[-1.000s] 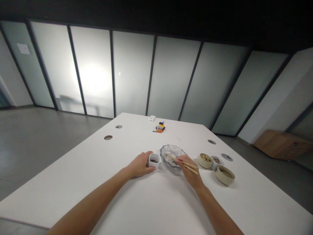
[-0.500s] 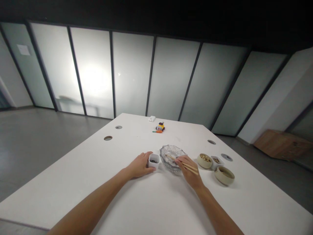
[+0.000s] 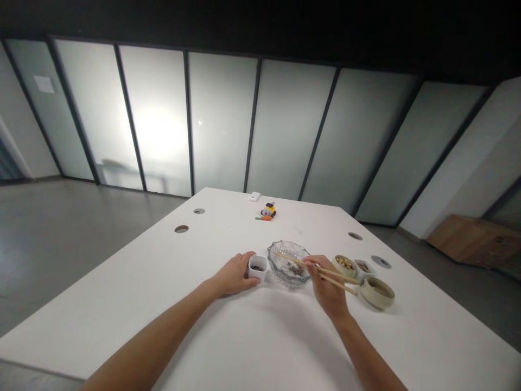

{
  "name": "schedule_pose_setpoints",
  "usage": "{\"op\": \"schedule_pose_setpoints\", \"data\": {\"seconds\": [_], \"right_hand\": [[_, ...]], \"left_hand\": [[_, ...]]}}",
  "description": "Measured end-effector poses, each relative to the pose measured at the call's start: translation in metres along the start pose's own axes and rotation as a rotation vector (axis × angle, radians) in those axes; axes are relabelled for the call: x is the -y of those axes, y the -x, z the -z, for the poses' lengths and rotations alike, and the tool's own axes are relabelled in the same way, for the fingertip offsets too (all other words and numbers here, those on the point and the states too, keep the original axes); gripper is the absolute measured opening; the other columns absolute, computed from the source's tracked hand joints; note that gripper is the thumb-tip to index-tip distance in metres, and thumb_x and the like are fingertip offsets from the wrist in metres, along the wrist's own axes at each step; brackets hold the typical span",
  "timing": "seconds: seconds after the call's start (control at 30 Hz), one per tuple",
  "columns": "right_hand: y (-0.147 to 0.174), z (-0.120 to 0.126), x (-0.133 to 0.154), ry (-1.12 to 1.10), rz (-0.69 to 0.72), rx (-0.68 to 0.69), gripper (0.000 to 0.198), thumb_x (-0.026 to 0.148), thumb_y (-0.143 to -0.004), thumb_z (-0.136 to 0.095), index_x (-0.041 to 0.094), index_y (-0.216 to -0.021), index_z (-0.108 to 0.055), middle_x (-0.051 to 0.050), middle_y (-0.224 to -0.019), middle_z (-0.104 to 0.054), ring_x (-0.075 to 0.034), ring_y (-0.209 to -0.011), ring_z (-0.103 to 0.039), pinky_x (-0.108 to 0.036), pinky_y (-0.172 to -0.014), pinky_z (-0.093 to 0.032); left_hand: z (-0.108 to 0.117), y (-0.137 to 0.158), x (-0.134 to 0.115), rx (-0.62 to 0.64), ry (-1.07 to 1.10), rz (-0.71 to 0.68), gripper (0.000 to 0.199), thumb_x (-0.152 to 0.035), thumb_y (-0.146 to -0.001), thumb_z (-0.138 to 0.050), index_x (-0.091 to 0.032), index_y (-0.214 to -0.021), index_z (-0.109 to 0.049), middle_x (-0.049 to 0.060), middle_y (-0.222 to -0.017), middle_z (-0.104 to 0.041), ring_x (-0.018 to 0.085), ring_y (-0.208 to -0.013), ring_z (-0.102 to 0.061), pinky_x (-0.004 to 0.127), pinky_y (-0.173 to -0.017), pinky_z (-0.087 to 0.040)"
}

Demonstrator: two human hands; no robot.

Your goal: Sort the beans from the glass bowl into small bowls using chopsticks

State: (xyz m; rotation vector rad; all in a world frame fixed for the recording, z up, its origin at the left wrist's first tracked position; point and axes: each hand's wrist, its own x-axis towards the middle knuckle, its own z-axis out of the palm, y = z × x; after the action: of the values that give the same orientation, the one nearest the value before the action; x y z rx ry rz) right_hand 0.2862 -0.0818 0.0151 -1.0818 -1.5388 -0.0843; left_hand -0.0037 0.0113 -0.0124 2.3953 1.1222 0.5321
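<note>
My left hand [image 3: 238,275] is wrapped round the left side of a small white cup [image 3: 258,276], which stands on the table with some dark bits inside. In my right hand [image 3: 325,279] is a pair of wooden chopsticks [image 3: 337,276]. Their tips reach over a clear glass bowl [image 3: 277,268] with a scalloped rim, just right of the cup. Small dark pieces [image 3: 296,269] lie in that bowl, near its right side. Whether the tips grip anything is too small to tell.
Right of my right hand stand a round beige bowl of pale nuts [image 3: 345,266], a white dish of brown pieces [image 3: 364,267] and another beige bowl [image 3: 377,294]. Farther back on the white table [image 3: 220,233] are a toy vehicle [image 3: 268,210], a toy carrot [image 3: 265,218] and a white box [image 3: 254,196].
My right hand has shifted right with the chopsticks, which now lie flatter and further apart at the back. Dark pieces in the glass bowl have come into sight. The left hand stays on the cup.
</note>
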Motion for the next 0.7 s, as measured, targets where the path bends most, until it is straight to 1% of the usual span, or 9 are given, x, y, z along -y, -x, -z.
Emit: {"op": "schedule_pose_setpoints", "data": {"seconds": [0.13, 0.27, 0.33, 0.47, 0.6, 0.7], "right_hand": [[-0.008, 0.023, -0.021, 0.171, 0.009, 0.015, 0.057, 0.074, -0.11, -0.057, 0.024, -0.096, -0.081, -0.008, -0.086, -0.082, -0.026, -0.078, -0.077, -0.037, -0.072, -0.061], [-0.011, 0.04, -0.043, 0.271, -0.059, 0.016, 0.064, 0.081, -0.109, -0.051, 0.024, -0.099, -0.08, -0.008, -0.083, -0.081, -0.028, -0.076, -0.078, -0.04, -0.072, -0.059], [-0.011, 0.042, -0.05, 0.28, -0.072, 0.053, 0.064, 0.08, -0.109, -0.05, 0.024, -0.1, -0.08, -0.008, -0.085, -0.082, -0.028, -0.077, -0.078, -0.041, -0.073, -0.059], [-0.01, 0.036, -0.052, 0.268, -0.022, 0.126, 0.065, 0.079, -0.11, -0.05, 0.025, -0.095, -0.083, -0.011, -0.095, -0.086, -0.029, -0.086, -0.08, -0.042, -0.08, -0.062], [-0.01, 0.032, -0.051, 0.251, -0.023, 0.126, 0.064, 0.077, -0.11, -0.05, 0.025, -0.098, -0.085, -0.011, -0.099, -0.087, -0.028, -0.088, -0.081, -0.042, -0.081, -0.063], [-0.01, 0.034, -0.051, 0.269, -0.015, 0.099, 0.062, 0.076, -0.111, -0.052, 0.024, -0.101, -0.085, -0.012, -0.1, -0.087, -0.028, -0.087, -0.08, -0.042, -0.081, -0.063]], "left_hand": [[0.0, 0.0, 0.001, -0.001, -0.001, 0.0, 0.072, -0.049, -0.091, -0.08, -0.025, -0.155, -0.056, 0.016, -0.141, -0.073, 0.041, -0.133, -0.068, 0.053, -0.114, -0.053], [-0.001, 0.0, 0.002, -0.001, 0.005, 0.0, 0.072, -0.049, -0.091, -0.08, -0.027, -0.155, -0.055, 0.015, -0.141, -0.073, 0.04, -0.133, -0.068, 0.052, -0.113, -0.053], [0.0, 0.0, 0.002, -0.002, 0.003, 0.002, 0.073, -0.05, -0.091, -0.08, -0.028, -0.155, -0.055, 0.015, -0.14, -0.074, 0.04, -0.132, -0.068, 0.052, -0.113, -0.054], [0.001, 0.0, 0.002, 0.014, -0.008, 0.014, 0.076, -0.05, -0.091, -0.078, -0.024, -0.158, -0.053, 0.017, -0.141, -0.072, 0.041, -0.134, -0.067, 0.053, -0.113, -0.053], [0.0, 0.0, 0.002, 0.009, 0.003, 0.0, 0.076, -0.048, -0.091, -0.079, -0.023, -0.158, -0.053, 0.018, -0.142, -0.072, 0.041, -0.134, -0.067, 0.053, -0.114, -0.053], [-0.001, -0.001, 0.003, 0.011, 0.002, -0.005, 0.074, -0.048, -0.091, -0.079, -0.023, -0.157, -0.054, 0.017, -0.14, -0.073, 0.04, -0.133, -0.067, 0.052, -0.113, -0.053]]}}
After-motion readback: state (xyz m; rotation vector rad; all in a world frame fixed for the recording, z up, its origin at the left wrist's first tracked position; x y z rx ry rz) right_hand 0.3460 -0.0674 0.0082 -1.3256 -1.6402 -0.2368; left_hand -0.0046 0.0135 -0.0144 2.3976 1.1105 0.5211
